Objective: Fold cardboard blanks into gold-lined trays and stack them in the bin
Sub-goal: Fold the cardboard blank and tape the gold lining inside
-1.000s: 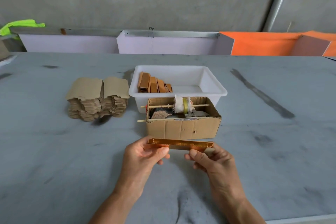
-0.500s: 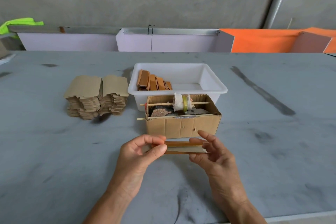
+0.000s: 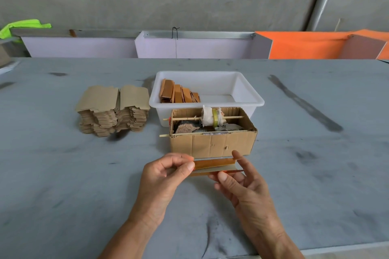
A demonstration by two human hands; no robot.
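1. Gold-lined tray (image 3: 213, 165), partly folded, is hanging between both hands above the grey table (image 3: 63, 174), just in front of the cardboard box (image 3: 212, 146).
2. The left hand (image 3: 162, 176) is pinching the tray's left end between thumb and curled fingers.
3. The right hand (image 3: 242, 183) is gripping the right end, thumb on the near edge, index finger reaching up behind.
4. Finished trays (image 3: 179, 94) are leaning together in the white bin's (image 3: 248, 94) left part.
5. Flat blanks (image 3: 113, 109) are sitting stacked left of the bin.
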